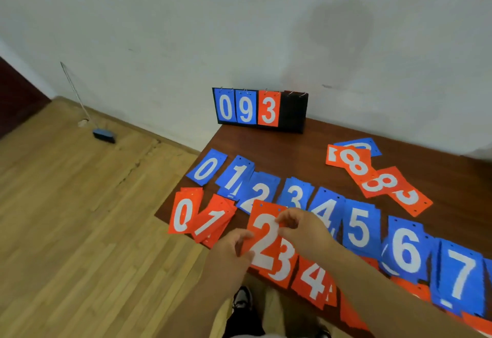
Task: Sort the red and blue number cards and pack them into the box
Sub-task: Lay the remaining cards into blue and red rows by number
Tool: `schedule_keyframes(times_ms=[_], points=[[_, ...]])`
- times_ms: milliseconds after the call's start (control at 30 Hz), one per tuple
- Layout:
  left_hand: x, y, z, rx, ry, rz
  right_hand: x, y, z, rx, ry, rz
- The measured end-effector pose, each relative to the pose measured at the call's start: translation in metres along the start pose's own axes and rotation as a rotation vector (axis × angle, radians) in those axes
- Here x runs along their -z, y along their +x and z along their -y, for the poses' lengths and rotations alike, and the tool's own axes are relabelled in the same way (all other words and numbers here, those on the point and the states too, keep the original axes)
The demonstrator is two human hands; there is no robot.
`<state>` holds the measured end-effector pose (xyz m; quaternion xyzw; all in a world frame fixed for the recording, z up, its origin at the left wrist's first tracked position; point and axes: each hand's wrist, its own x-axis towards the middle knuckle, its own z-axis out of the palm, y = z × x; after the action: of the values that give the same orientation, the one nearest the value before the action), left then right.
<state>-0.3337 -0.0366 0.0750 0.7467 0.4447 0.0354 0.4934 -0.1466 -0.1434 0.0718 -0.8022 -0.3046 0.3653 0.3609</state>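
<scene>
Clearly the risk sits at the table's [314, 140] left edge: the red 0 pile [183, 213] and the red 1 pile [213, 224] lie right at that edge, with corners that seem to hang over the wooden floor [80, 217], so a nudge from a wrist could tip them off. The fanned piles could also slide into each other and mix numbers. The person holds a red 2 card [263, 241] in both hands above the near row, between the red 1 pile and the red 3 pile [286, 265]. The left hand [234, 247] pinches its left side with thumb on the face; the right hand [298, 224] is closed narrowly on its upper right side, forearm crossing over the red 4 pile [314, 281]. Loose red cards [372, 177] lie unsorted toward the far right. No box is clearly visible; a scoreboard stand [261, 109] is at the far edge.
</scene>
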Motion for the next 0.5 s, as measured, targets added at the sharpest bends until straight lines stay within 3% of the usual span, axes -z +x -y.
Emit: schedule_keyframes(times_ms=[233, 500], points=[[0.039, 0.045, 0.051, -0.007, 0.225, 0.164, -0.070, 0.037, 0.004, -0.095, -0.148, 0.021], [0.055, 0.097, 0.080, -0.191, 0.513, 0.365, -0.109, 0.060, 0.002, -0.211, -0.448, -0.044]])
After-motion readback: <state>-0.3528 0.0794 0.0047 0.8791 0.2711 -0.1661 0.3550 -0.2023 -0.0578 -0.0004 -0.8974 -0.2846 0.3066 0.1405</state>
